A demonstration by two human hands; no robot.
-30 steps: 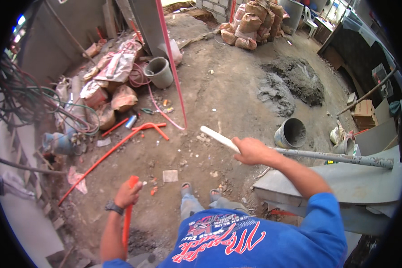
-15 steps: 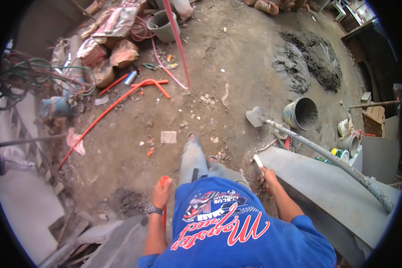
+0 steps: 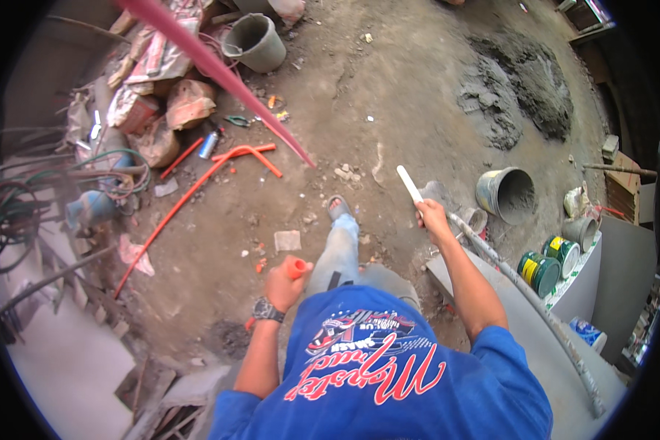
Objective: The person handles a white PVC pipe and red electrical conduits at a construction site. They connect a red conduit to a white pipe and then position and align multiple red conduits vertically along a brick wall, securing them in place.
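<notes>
My left hand (image 3: 280, 287) is closed around an orange plastic pipe (image 3: 296, 268). Its hollow end sticks out above my thumb, and a bit of orange also shows behind my wrist. In my right hand (image 3: 434, 218) is a slim white stick-like thing (image 3: 409, 183), pointing forward and slightly left; its lower part is hidden in my fist, so its kind is unclear. A long-handled shovel (image 3: 506, 268) lies just to the right of that hand. Out ahead on the left, a bent orange pipe (image 3: 191, 198) lies on the dirt.
At the right stand a mortar-stained bucket (image 3: 488, 192), two green paint cans (image 3: 538, 273) and a grey board (image 3: 484, 315). Wet mortar (image 3: 539, 88) lies heaped beyond. Far left are bags (image 3: 191, 103), a grey bucket (image 3: 260, 55) and tangled hoses (image 3: 22, 183). A pink line (image 3: 220, 70) hangs across ahead.
Both hands have moved forward, the right one most, carrying the white stick. The left has turned the pipe's end further into view. One foot has stepped forward.
</notes>
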